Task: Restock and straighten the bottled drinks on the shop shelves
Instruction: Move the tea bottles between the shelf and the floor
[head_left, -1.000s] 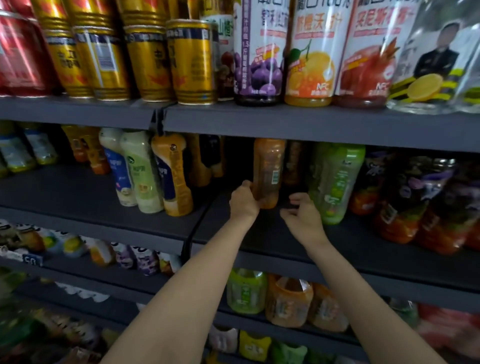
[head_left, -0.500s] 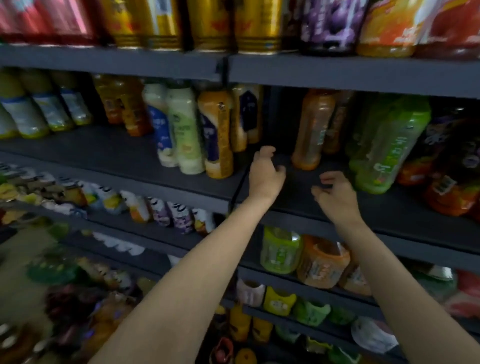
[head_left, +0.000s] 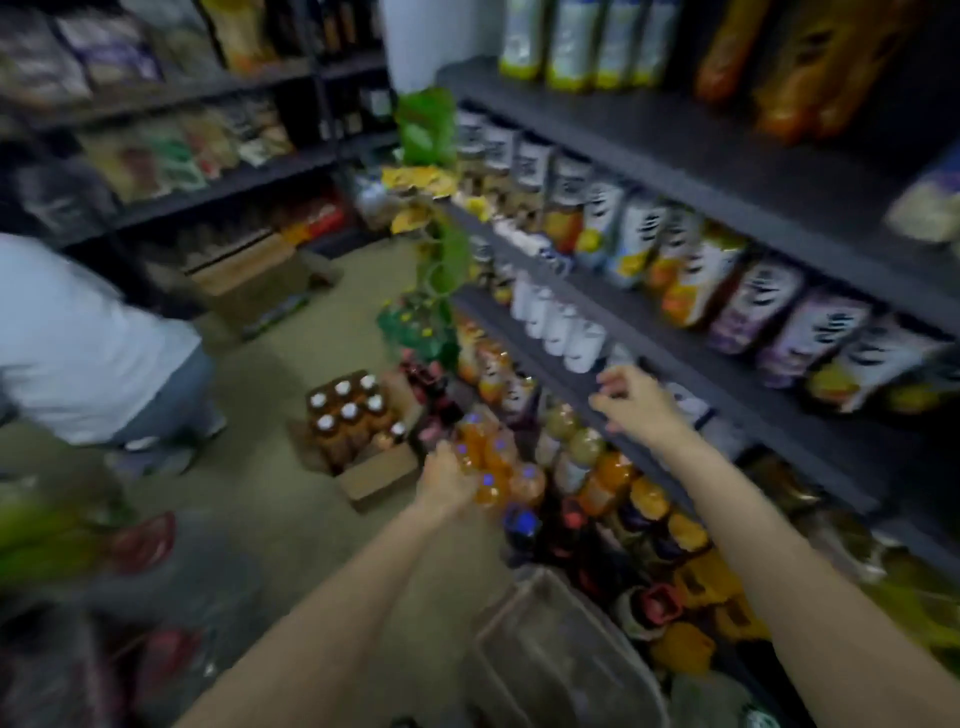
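From the head camera, the only view, we are looking down along the shop shelves (head_left: 691, 156) toward the floor (head_left: 291, 374), and the picture is blurred by motion. We judge that we are fetching fresh stock, the restocking half of the job and not the straightening.

Our left hand (head_left: 451, 477) is reaching low toward a cluster of orange bottles with blue caps (head_left: 493, 457) standing at the foot of the shelves. The hand is right against the near side of the cluster, with the fingers pointing into it, but the blur is hiding whether they are curling round a bottle or only touching it, so we cannot tell the grip.

Our right hand (head_left: 636, 400) is hovering at the front edge of a lower shelf, just beside a row of white bottles (head_left: 558, 325). Its fingers (head_left: 605, 383) are loosely curled and slightly apart, and they are holding nothing.

A cardboard box of brown bottles with white caps (head_left: 353, 415) is sitting open on the floor, just to the left of the orange bottles and apart from both hands. Another person in a white top (head_left: 78, 343) is bending down farther to the left.

The next move, as we judge it, is calling for a firm hold round one orange bottle's neck or body, a lift clear of its neighbours without toppling them, and a gap on the shelf to take it.
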